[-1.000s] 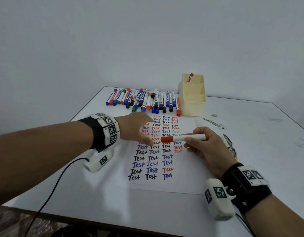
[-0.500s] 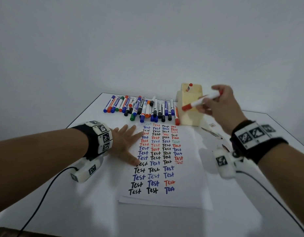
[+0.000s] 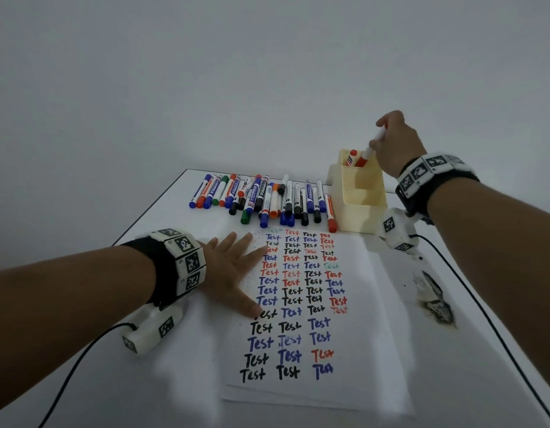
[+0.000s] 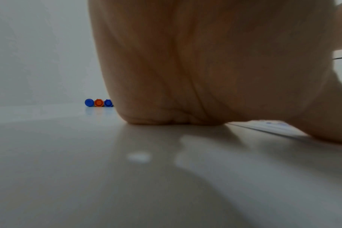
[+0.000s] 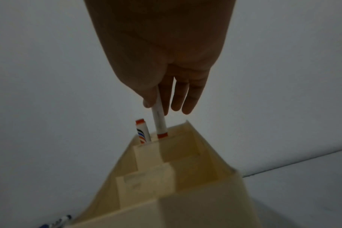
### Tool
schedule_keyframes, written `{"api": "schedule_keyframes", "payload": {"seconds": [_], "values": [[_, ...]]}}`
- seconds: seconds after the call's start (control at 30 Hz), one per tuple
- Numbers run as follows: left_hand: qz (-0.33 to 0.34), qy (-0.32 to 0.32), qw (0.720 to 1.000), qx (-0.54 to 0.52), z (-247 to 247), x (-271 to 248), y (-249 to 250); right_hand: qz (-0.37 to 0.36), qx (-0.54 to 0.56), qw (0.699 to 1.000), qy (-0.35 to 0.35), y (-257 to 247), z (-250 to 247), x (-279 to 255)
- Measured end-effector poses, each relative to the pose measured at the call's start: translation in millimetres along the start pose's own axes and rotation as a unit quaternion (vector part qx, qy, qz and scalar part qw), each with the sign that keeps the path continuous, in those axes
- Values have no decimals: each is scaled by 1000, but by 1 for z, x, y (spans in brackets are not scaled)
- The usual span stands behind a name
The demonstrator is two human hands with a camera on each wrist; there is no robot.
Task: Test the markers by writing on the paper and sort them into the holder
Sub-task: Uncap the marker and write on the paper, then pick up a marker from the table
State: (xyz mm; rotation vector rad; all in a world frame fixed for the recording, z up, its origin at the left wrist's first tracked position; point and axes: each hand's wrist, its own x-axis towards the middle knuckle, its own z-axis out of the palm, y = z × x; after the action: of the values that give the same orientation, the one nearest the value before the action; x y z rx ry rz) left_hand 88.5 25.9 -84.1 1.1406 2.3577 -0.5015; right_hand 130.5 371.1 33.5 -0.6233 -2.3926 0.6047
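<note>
My right hand [image 3: 391, 143] pinches a white marker with a red cap [image 3: 368, 151], cap down, its lower end inside the far compartment of the cream holder [image 3: 360, 208]. The right wrist view shows the marker [image 5: 160, 123] between thumb and fingers, entering the holder [image 5: 185, 177] beside another red marker [image 5: 142, 131] that stands there. That red marker [image 3: 351, 157] leans at the holder's back. My left hand [image 3: 233, 267] lies flat with spread fingers on the left edge of the paper [image 3: 354, 381], which is covered in rows of "Test". The left wrist view shows only my palm [image 4: 185, 69] on the table.
Several markers [image 3: 261, 199] in blue, red, green and black lie in a row behind the paper, left of the holder. Three marker ends [image 4: 99, 102] show low in the left wrist view. A dark damaged patch [image 3: 434, 301] marks the white table at the right. Cables trail from both wrists.
My right hand lifted the red-capped marker off the paper, carried it up to the holder and turned it cap down into the far compartment. My left hand spread flat on the paper.
</note>
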Motion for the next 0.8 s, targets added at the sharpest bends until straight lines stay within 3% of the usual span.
{"api": "schedule_keyframes", "payload": {"seconds": [0.37,0.57,0.63,0.7,0.8], "values": [[0,-9,1000,-8,-2,-1,2,48,-33,995,-82,13,35,7],[-3,-4,1000,-3,-2,-3,3,-4,-51,998,-27,13,22,-43],[-3,0,1000,-1,-3,-4,3,-47,-50,995,-76,11,16,-72],[-4,1,1000,-1,-3,-5,2,-59,-14,984,-169,7,10,-105],[-10,1,1000,2,-3,-3,1,6,155,949,-274,-1,4,-160]]}}
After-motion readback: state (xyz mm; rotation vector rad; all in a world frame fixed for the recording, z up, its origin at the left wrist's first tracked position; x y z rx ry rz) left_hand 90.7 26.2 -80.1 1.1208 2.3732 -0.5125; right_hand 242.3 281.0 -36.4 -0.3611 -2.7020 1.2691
